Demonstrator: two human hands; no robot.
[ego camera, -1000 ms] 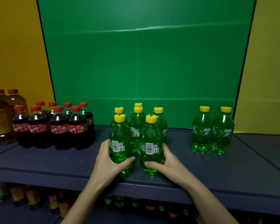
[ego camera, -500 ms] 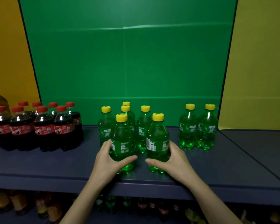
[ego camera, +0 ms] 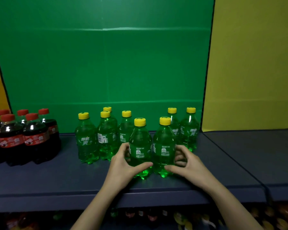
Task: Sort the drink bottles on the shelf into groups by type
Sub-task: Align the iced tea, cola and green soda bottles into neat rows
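Two green bottles with yellow caps stand side by side near the front of the dark blue shelf (ego camera: 56,180). My left hand (ego camera: 123,165) grips the left green bottle (ego camera: 140,146) and my right hand (ego camera: 188,165) grips the right green bottle (ego camera: 164,145). Behind them to the left stand several more green bottles (ego camera: 86,141). A pair of green bottles (ego camera: 189,131) stands just behind on the right. Several dark cola bottles with red caps (ego camera: 35,138) are grouped at the far left.
A green backdrop (ego camera: 106,63) rises behind the shelf, with yellow panels (ego camera: 256,63) at the sides. The shelf's right section (ego camera: 264,155) is bare. A lower shelf (ego camera: 148,216) holds mixed bottles in shadow.
Both hands have slid their two green bottles to the right, away from the left cluster and up to the pair on the right. The view has also shifted right.
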